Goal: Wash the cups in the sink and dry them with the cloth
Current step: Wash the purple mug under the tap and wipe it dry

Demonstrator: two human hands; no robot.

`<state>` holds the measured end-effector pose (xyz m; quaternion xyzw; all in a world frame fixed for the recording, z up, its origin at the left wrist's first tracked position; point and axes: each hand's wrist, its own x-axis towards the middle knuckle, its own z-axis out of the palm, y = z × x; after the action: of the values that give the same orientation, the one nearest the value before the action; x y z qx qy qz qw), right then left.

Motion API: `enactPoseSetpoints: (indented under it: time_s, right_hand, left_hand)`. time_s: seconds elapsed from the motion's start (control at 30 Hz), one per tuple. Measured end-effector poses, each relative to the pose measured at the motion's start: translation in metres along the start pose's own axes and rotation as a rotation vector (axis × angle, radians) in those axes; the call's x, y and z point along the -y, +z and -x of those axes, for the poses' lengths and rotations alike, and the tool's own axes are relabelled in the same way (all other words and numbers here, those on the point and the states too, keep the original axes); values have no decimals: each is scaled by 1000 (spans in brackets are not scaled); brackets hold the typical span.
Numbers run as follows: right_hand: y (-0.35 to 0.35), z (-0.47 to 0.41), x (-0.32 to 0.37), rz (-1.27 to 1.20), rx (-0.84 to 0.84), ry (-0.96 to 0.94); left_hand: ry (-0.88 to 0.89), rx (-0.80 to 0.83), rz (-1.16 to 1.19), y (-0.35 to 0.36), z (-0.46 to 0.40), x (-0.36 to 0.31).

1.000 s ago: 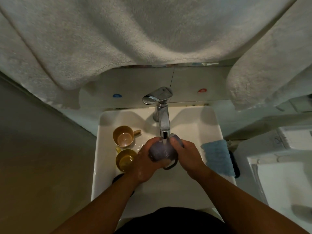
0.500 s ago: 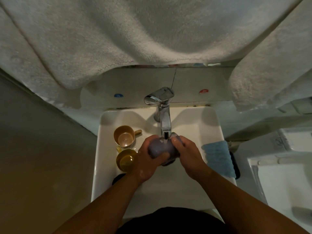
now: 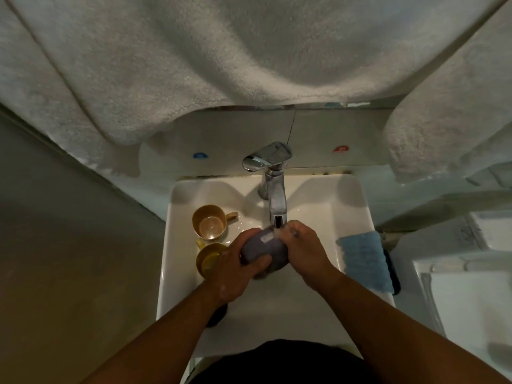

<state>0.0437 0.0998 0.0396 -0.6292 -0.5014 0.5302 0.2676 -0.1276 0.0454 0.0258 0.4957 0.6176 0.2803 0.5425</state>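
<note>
Your left hand (image 3: pixel 235 268) has its grip curled round the grey cup (image 3: pixel 261 249), your right hand (image 3: pixel 303 249) gripping its far end, under the tap (image 3: pixel 273 187) mid-sink (image 3: pixel 349 206). Two yellow cups (image 3: pixel 210 225) sit by the sink's left edge, the blue cloth (image 3: pixel 363 259) on its right rim.

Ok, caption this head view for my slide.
Both hands hold a grey-purple cup under the chrome tap.

A purple-grey cup (image 3: pixel 263 249), two amber-yellow cups (image 3: pixel 210 223), a blue cloth (image 3: pixel 363 259), a white sink (image 3: pixel 352 200), off-white towels (image 3: pixel 221 51).
</note>
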Motion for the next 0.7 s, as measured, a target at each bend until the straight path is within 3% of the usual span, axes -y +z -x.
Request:
enactPoseSetpoints:
  time_s: [0.1, 0.17, 0.3, 0.43, 0.5, 0.6, 0.7]
  right_hand:
    - [-6, 2, -3, -57, 105, -86]
    - [-11, 5, -7, -26, 171, -167]
    - [-14, 5, -8, -1, 85, -183]
    - [-12, -2, -3, 26, -109, -103]
    - [-13, -2, 0, 54, -81, -128]
    - [-18, 4, 1, 74, 106, -174]
    - [-16, 1, -7, 153, 80, -198]
  left_hand:
    - [-298, -59, 226, 2, 2, 2]
    - [-383, -90, 267, 4, 0, 3]
    - [-285, -146, 200, 7, -1, -11]
    - [-195, 0, 358, 11, -4, -22]
    - [-152, 28, 352, 11, -4, -23]
    - [-132, 12, 339, 12, -4, -22]
    - [-143, -20, 380, 13, -2, -24]
